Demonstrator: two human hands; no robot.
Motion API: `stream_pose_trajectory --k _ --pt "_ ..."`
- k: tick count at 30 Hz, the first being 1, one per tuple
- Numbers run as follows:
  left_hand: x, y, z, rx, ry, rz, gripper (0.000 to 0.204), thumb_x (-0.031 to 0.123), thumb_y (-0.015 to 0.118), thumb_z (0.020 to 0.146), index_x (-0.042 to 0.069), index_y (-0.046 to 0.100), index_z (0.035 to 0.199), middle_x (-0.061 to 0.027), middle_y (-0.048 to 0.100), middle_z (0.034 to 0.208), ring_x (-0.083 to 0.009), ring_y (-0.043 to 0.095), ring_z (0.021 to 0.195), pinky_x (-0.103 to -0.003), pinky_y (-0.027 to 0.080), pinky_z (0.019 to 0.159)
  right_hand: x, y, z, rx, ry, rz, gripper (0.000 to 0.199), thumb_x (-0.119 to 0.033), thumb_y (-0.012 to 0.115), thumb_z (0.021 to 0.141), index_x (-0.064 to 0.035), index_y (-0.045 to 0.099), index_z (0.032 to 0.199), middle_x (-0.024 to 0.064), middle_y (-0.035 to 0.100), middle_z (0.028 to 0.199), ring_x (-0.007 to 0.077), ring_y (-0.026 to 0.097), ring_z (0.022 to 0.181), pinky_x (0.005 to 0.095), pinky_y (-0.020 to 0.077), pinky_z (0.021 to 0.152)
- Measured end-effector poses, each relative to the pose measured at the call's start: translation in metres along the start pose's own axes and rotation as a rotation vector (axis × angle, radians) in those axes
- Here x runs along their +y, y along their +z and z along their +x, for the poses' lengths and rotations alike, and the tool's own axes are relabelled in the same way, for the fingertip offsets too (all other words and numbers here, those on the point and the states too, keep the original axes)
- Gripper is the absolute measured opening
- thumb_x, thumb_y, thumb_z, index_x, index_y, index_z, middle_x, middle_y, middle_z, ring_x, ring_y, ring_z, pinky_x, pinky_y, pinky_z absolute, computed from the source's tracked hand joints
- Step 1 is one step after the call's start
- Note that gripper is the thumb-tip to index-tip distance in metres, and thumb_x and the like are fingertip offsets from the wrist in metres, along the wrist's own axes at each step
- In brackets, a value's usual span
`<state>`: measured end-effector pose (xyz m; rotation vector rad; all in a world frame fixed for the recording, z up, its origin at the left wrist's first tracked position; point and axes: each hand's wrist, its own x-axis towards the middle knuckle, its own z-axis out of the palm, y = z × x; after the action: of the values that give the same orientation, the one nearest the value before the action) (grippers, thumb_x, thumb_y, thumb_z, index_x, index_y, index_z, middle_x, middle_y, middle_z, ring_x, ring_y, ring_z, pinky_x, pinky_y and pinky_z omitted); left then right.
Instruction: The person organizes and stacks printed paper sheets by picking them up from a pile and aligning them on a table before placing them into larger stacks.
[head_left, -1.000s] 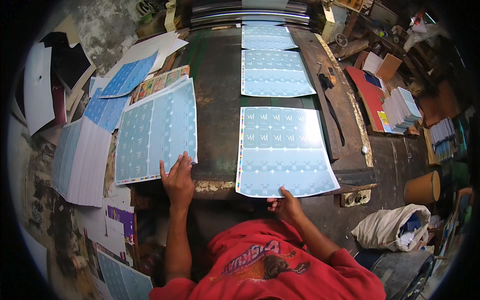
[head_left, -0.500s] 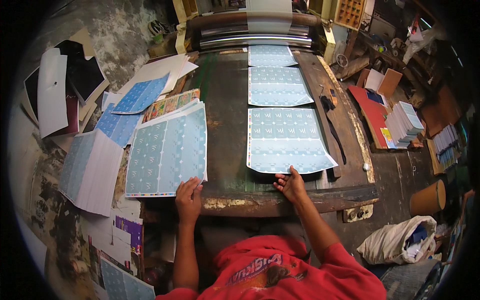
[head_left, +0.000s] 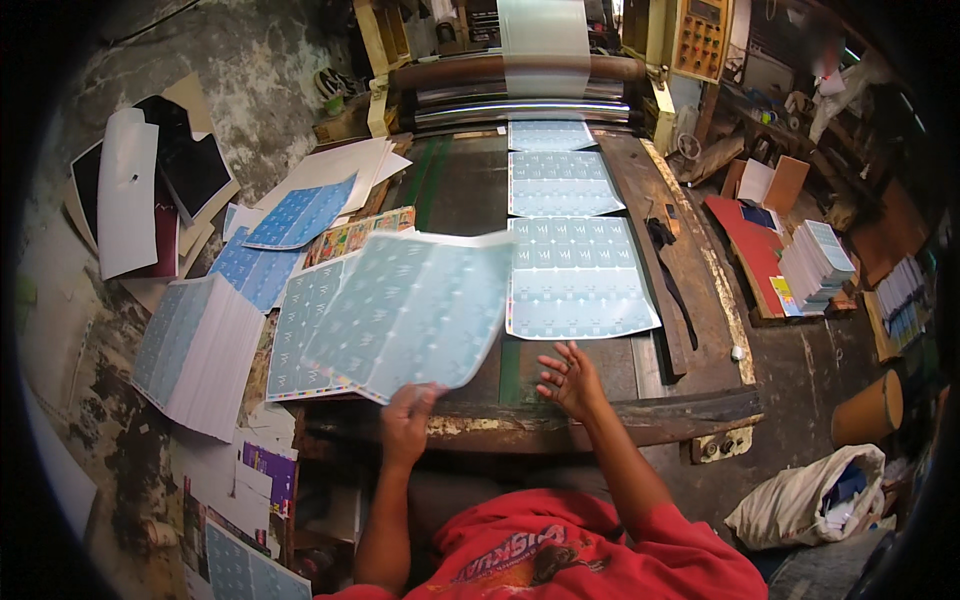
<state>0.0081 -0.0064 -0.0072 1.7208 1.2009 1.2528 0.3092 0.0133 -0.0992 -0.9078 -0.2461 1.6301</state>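
Observation:
My left hand (head_left: 405, 430) pinches the near corner of a pale blue-green printed sheet (head_left: 415, 310). That sheet is lifted and blurred, slanting over a stack of like sheets (head_left: 295, 350) on the left of the dark bed. My right hand (head_left: 575, 385) hovers open above the bed's near part, palm turned inward and fingers spread. Just beyond its fingertips, apart from them, lies the near edge of a printed sheet (head_left: 578, 280). Behind it another sheet (head_left: 562, 183) and a third printed sheet (head_left: 550, 135) run in line up to the rollers (head_left: 520, 112).
A thick paper stack (head_left: 210, 355) leans at the left, beside bright blue sheets (head_left: 300, 215). A wooden bar (head_left: 660, 290) and a black strap (head_left: 680, 285) lie right of the row. At the right are a red board (head_left: 740, 245), a brown bin (head_left: 868, 410) and a white sack (head_left: 800, 500).
My left hand has moved right, raising a sheet off the left stack. My right hand no longer touches the near sheet's edge, and that sheet now lies flatter, its near edge farther from me.

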Motion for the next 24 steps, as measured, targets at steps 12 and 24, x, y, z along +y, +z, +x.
stream_pose_trajectory --k 12,24 --pt "-0.004 0.032 -0.034 -0.648 -0.154 -0.406 0.043 0.038 0.044 0.101 0.005 0.071 0.102 -0.0102 0.069 0.116 -0.027 0.042 0.136 -0.048 0.012 0.117 0.067 -0.078 -0.154 -0.172 0.45 -0.156 0.05 -0.027 0.071 0.087 0.0003 0.052 0.125 0.0137 0.065 0.098 0.0283 0.064 0.096 0.0425 0.0522 0.089" --pt "0.02 0.047 -0.04 -0.765 -0.043 -0.435 0.042 0.037 0.044 0.102 0.004 0.069 0.1 -0.008 0.066 0.122 -0.03 0.04 0.137 -0.051 0.007 0.117 0.09 -0.088 -0.124 0.072 0.229 0.11 0.032 -0.032 0.056 0.096 -0.0031 0.059 0.11 0.0117 0.063 0.09 0.0226 0.062 0.084 0.0435 0.0511 0.084"
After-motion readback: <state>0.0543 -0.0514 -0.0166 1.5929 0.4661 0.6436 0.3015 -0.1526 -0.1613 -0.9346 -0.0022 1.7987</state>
